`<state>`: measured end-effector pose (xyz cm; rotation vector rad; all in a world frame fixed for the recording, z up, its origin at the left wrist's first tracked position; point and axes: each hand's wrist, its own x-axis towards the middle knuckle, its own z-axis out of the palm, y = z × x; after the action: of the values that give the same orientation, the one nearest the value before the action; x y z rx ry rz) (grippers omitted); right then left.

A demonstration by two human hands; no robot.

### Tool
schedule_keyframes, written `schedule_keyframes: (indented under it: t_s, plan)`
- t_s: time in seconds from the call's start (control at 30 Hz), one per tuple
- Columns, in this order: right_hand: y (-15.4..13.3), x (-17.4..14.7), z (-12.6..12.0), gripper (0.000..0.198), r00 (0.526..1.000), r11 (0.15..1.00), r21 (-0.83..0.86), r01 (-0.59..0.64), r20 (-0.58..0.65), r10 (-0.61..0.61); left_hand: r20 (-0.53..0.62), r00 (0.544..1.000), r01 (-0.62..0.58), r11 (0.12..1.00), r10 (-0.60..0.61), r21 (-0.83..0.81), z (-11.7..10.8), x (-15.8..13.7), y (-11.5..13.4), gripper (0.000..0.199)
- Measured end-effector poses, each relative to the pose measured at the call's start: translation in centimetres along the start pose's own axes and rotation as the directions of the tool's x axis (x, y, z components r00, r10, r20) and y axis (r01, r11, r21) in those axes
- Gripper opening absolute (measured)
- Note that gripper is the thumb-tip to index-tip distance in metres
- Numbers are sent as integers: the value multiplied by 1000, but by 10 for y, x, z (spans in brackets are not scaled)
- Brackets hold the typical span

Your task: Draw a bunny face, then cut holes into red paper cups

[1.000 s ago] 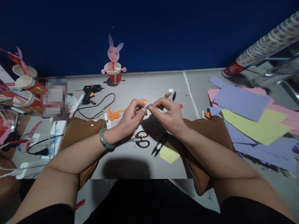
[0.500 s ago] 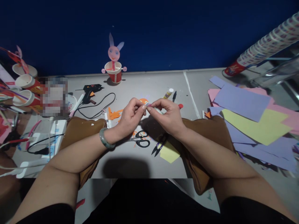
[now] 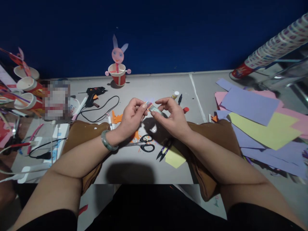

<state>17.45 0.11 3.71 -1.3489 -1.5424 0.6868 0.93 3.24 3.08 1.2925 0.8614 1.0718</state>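
Mid-work, judging by the clutter. Small pale strip held above the tabletop, pinched between left hand and right hand, fingers clamped on its ends. Scissors and orange scraps lying below; finished bunny cup standing behind.

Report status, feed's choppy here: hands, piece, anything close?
Left hand and right hand both pinching a small strip, held above the table. Scissors just below.

A small pale strip, slightly tilted, is pinched at both ends above the table.
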Motion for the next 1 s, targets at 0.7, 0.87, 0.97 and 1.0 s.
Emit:
schedule_keyframes:
  t_s: [0.7,0.87,0.97,1.0]
  plan:
    - [9,10,-8,35,949,963,212,-168,299,100,242,932,288,957,-271,-35,-4,3,14,33]
    - [13,15,-13,43,906,831,449,-329,397,144,264,928,271,963,-264,11,-6,4,17,35]
    - [15,17,-12,38,902,785,487,-384,381,204,287,926,234,970,-244,70,-6,2,15,32]
    - [15,17,-12,36,902,784,483,-391,371,221,293,927,213,972,-234,101,-6,1,13,31]
